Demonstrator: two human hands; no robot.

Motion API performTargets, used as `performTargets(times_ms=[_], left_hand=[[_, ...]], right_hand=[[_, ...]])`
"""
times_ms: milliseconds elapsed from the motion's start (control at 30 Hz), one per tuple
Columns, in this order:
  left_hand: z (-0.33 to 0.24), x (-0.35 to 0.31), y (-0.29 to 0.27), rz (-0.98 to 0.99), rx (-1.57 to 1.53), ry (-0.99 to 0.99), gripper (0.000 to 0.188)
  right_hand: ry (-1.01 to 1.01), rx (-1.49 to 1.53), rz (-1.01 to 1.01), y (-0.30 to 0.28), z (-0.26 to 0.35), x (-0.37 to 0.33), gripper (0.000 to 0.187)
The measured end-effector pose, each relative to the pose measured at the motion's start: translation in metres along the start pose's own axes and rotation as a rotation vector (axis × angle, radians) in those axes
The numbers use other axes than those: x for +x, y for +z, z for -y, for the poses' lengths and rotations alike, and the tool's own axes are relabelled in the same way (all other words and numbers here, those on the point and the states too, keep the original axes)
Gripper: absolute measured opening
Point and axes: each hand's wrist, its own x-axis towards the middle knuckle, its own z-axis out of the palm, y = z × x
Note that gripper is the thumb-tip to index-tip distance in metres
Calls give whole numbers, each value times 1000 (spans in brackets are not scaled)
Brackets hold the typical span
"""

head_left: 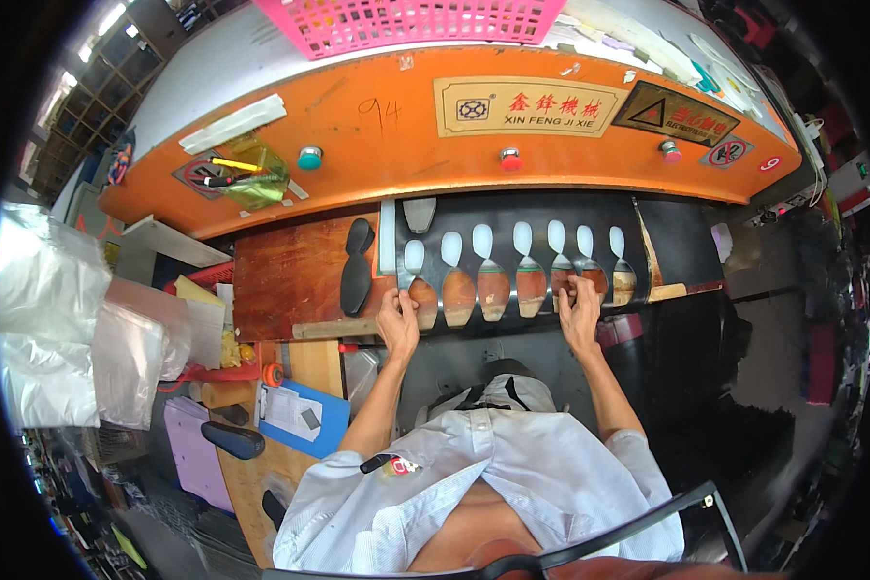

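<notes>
A black sheet [512, 215] with a row of several sole-shaped holes lies across a brown wooden board [285, 275]. White shows through the far, smaller parts of the holes, brown through the near parts. At the sheet's near left corner, my left hand [398, 322] is closed with the fingertips pinched at its edge. Farther right, my right hand [579, 314] is closed too, its thumb and fingers on the narrow strip between two holes. Left of the sheet lies a black sole-shaped piece [358, 275], apart from my left hand. A grey tapered piece [420, 214] rests at the far edge.
An orange machine beam [358, 126] with a green button [309, 159] and red buttons spans the far side. On top sits a pink basket [406, 27]. To the left are a blue clipboard [331, 425], a dark insole [233, 440] and hanging clear plastic bags [48, 319].
</notes>
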Motion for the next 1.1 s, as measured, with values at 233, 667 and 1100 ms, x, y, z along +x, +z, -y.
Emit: performTargets(times_ms=[233,667,1100], left_hand=[[-14,2,-14,-39,-207,371,42],[-15,-51,5,-68,-134,187,50],[-24,-62,-3,-30,69,208,44]], right_hand=[[-132,-86,-48,22,102,4,48],[263,595,408,119,185,-5,66],[-119,104,148,124,150,-3,65]])
